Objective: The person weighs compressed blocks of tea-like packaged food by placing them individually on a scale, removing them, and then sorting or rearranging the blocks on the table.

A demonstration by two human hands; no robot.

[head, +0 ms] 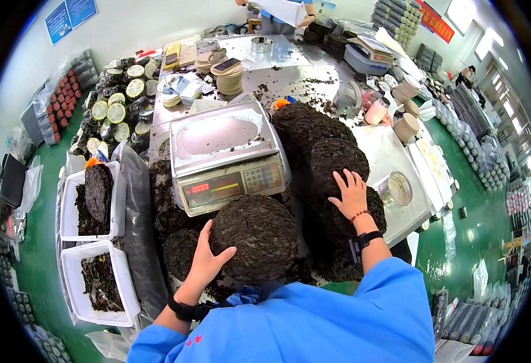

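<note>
My left hand [212, 258] rests against the left side of a round dark cake of dried seaweed [256, 236], its thumb and fingers spread. My right hand [350, 194] lies with fingers apart on a stack of similar dark seaweed cakes [338, 159] to the right. Between my arms and the far table, a digital weighing scale [229, 145] with a bare metal pan and a lit red display stands just beyond the left cake. Another seaweed cake [181, 254] shows partly behind my left hand.
White plastic tubs [122, 199] with seaweed stand at the left, beside a grey plastic-wrapped bundle [140, 236]. A metal ring [395, 188] stands on the table's right. Stacked round discs [230, 82], a blue bin [367, 61] and wrapped packs [115, 100] lie farther off. A person [283, 22] stands across the table.
</note>
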